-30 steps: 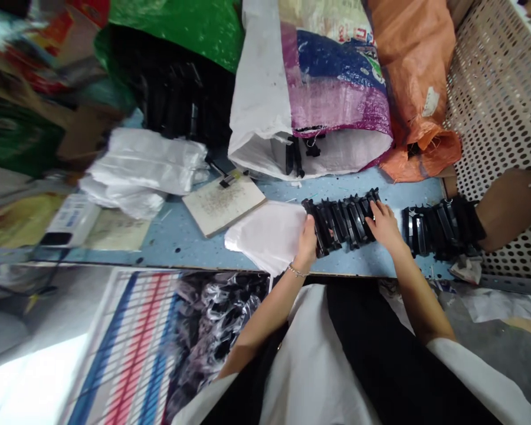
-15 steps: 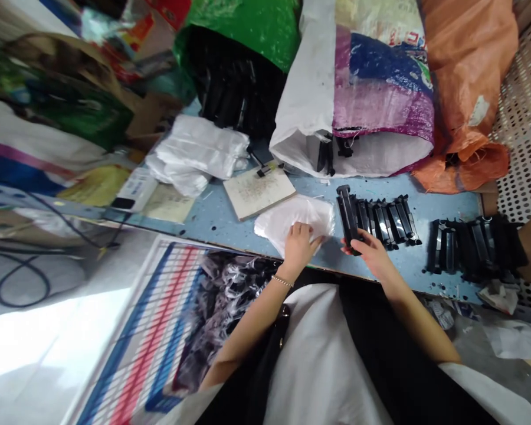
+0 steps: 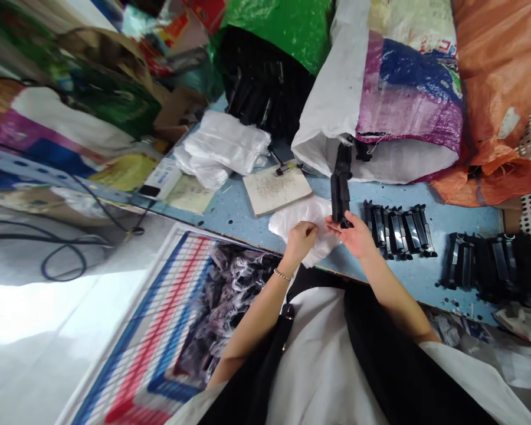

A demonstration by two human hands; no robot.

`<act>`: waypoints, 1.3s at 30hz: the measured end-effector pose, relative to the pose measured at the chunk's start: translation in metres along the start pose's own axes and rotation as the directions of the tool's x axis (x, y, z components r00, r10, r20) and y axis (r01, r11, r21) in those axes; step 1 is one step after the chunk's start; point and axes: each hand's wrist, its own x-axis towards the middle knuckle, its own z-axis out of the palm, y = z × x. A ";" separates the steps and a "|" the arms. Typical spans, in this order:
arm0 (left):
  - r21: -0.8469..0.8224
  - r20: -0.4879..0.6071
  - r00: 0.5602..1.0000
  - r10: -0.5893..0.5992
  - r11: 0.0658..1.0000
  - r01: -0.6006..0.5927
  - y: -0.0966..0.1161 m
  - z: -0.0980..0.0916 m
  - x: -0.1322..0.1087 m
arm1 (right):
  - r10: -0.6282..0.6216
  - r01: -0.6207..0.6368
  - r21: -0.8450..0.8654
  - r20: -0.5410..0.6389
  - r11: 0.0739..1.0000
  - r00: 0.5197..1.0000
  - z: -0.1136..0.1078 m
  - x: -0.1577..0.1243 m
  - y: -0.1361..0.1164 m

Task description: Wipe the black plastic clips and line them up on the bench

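The right hand (image 3: 356, 236) has been carrying one black plastic part (image 3: 340, 198) leftward, away from the near row of black parts (image 3: 398, 227) where it was lying half a second ago, and is now gripping the part's lower end so that it is pointing away from the person. The left hand (image 3: 301, 236), earlier lying flat, is now pinching the edge of the stack of white plastic bags (image 3: 298, 215) (which sheet it is pinching cannot be told). Both hands are meeting just above the near edge of the blue table (image 3: 243, 209), with the held part sitting at the right edge of the bag stack. Behind them, a white-and-purple woven sack (image 3: 380, 100) is lying on its side with black pieces (image 3: 360, 150) showing at its mouth; a green sack (image 3: 287, 29) is spilling more dark parts (image 3: 261, 94), and an orange sack (image 3: 500, 88) is leaning at the right. Below the table edge, a striped sack (image 3: 159, 330) is holding dark items in clear wrapping (image 3: 230, 289). A second row of black parts (image 3: 487, 262) is lying further right, well apart from the hands. A clipped notebook (image 3: 277, 189) is resting just behind the bag stack, and a pile of folded white bags (image 3: 223, 147) is lying to its left.
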 end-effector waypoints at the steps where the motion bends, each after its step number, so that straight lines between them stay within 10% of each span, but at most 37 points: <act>1: -0.026 -0.015 0.999 -0.038 0.999 0.038 -0.001 0.000 0.000 | -0.015 0.015 -0.004 0.004 1.000 1.000 0.001 0.002 0.001; 10: 0.319 0.000 0.943 0.332 0.894 -0.315 -0.002 -0.018 -0.006 | -0.080 0.054 -0.199 -0.126 0.979 0.989 -0.006 -0.011 0.011; 13: 0.301 -0.034 0.937 0.348 0.898 -0.322 -0.006 -0.021 -0.004 | 0.182 -0.178 -0.112 0.032 0.978 0.983 -0.022 -0.048 0.004; 20: 0.212 0.017 0.908 0.419 0.886 -0.412 -0.005 -0.015 -0.014 | 0.571 -0.628 0.246 0.266 0.738 0.776 -0.041 -0.066 0.024; 25: 0.139 0.210 0.800 0.562 0.793 -0.593 0.010 -0.007 -0.038 | 0.461 -0.519 0.349 0.240 0.780 0.854 -0.034 -0.044 0.030; 30: 0.091 0.188 0.765 0.616 0.765 -0.638 0.024 -0.013 -0.045 | 0.502 -0.557 0.196 0.268 0.807 0.822 -0.028 -0.047 0.031; 34: 0.041 0.268 0.668 0.694 0.685 -0.728 0.032 -0.015 -0.057 | 0.250 -0.254 -0.140 -0.048 0.957 0.967 -0.018 -0.046 0.040; 37: 0.066 0.299 0.696 0.653 0.713 -0.698 0.037 -0.017 -0.065 | -0.098 -0.001 -0.615 -0.126 0.789 0.987 -0.003 -0.054 0.046; 39: 0.093 0.331 0.721 0.609 0.739 -0.668 0.041 -0.029 -0.073 | -0.115 0.075 -0.778 0.003 0.624 0.993 0.008 -0.064 0.047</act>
